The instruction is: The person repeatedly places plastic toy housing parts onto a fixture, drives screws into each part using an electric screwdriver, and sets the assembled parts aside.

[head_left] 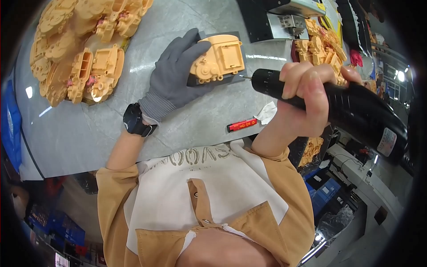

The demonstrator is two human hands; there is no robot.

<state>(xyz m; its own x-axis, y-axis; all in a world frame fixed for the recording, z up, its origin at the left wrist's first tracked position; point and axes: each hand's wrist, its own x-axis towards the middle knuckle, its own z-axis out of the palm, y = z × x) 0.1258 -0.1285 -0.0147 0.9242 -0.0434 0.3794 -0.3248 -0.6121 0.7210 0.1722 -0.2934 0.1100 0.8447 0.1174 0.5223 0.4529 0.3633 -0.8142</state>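
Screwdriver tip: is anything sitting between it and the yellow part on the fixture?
Nothing visible does. The electric screwdriver, held in the right hand, points its bit at the side of the yellow plastic part, with only a short bare gap between. The gloved left hand steadies the part from the far side, clear of the bit.

Gloved left hand (171, 73) lies spread, fingers pointing to the upper right of the frame; bare right hand (307, 95) is clenched, forearm bent.
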